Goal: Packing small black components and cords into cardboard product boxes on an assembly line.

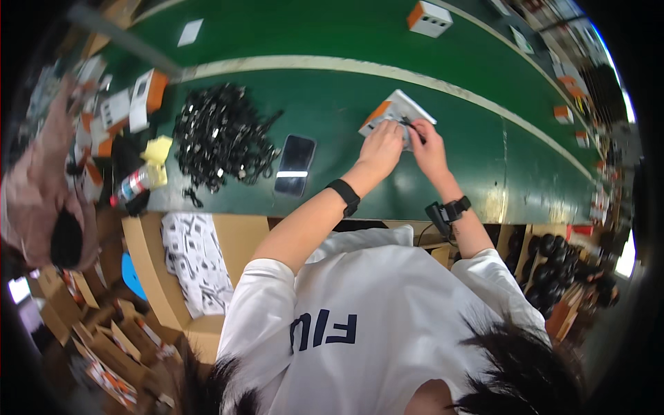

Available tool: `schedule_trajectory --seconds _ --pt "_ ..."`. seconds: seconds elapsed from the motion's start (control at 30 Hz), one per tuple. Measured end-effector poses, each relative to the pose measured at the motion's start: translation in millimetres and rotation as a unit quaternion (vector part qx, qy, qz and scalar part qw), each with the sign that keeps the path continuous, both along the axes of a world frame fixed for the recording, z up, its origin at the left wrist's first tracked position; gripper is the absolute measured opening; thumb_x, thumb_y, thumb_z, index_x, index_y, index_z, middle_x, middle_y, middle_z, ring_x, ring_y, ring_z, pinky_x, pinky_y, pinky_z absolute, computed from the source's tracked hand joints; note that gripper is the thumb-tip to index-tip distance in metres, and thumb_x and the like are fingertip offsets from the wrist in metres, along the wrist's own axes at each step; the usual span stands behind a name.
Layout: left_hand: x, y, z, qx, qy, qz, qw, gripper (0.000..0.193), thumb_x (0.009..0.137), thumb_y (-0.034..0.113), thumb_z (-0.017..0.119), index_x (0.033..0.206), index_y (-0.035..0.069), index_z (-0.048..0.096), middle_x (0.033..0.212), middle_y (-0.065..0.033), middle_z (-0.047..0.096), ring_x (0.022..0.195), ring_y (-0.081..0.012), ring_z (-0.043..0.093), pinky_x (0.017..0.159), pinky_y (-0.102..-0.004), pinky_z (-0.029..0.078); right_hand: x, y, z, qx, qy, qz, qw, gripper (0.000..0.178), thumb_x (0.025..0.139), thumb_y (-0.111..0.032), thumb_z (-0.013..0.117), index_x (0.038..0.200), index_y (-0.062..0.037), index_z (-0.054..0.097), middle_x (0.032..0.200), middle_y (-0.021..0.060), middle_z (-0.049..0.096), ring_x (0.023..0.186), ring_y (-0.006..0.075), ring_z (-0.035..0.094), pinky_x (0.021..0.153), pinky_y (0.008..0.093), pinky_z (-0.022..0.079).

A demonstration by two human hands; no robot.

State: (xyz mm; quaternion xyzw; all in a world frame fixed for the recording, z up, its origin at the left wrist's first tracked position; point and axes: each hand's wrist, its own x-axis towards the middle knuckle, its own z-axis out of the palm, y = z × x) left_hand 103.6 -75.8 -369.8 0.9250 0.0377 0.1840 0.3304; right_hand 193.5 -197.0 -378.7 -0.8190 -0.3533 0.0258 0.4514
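Note:
A small white-and-orange box (382, 111) lies tilted on the green work surface, its white flap raised at the far side. My left hand (384, 144) is closed at the near side of this box, fingers curled over its edge; the fingertips are partly hidden. Just to its right, my right hand (429, 142) pinches a thin black cable (413, 129) at the box's opening. Most of that cable is hidden by my fingers. A phone (296, 166) with a dark screen lies to the left of my forearms, beside a heap of black cables (220, 138).
Another white-and-orange box (430, 19) stands farther back, across a pale strip. Several such boxes (146, 98) are at the left, near a plastic bottle (133, 185) and yellow paper (158, 152). Below the table edge is an open carton (153, 277). A person's pink sleeve (41, 173) shows far left.

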Motion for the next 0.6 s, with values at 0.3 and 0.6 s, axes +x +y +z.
schedule_trajectory --seconds 0.3,0.6 --pt "43 5 5 -0.014 0.065 0.063 0.996 0.037 0.075 0.006 0.061 0.108 -0.002 0.045 0.112 -0.0210 0.046 0.096 -0.0383 0.053 0.075 -0.0432 0.048 4 3 7 0.134 0.158 -0.088 0.974 0.016 0.085 -0.004 0.055 0.098 0.0031 0.050 0.084 0.0156 0.062 0.077 0.0204 0.063 0.070 0.0287 0.049" --pt "41 16 -15 0.061 -0.006 0.048 0.997 0.017 0.078 0.009 0.059 0.084 -0.006 0.062 0.110 -0.0166 0.053 0.108 -0.0310 0.047 0.084 -0.0396 0.045 7 14 18 0.116 0.016 -0.066 0.991 0.012 0.080 -0.004 0.060 0.089 0.0034 0.058 0.083 0.0142 0.057 0.073 0.0262 0.060 0.065 0.0307 0.049"
